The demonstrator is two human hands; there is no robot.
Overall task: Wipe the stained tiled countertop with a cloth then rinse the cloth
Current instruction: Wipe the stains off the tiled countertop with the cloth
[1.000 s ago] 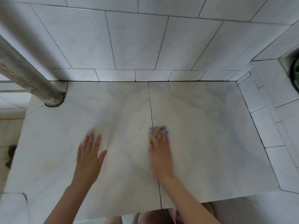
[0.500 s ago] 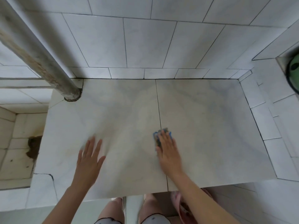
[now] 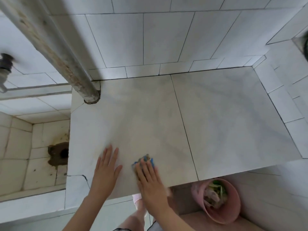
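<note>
The left hand and right hand are lying side by side near the front edge of the worktop, the right one on the cloth, a pipe standing at the back-left corner.

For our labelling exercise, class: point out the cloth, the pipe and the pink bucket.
cloth (image 3: 144, 157): head view, on the blue edge left uncovered.
pipe (image 3: 78, 75): head view, on the lower shaft.
pink bucket (image 3: 233, 202): head view, on the inner wall.
</note>
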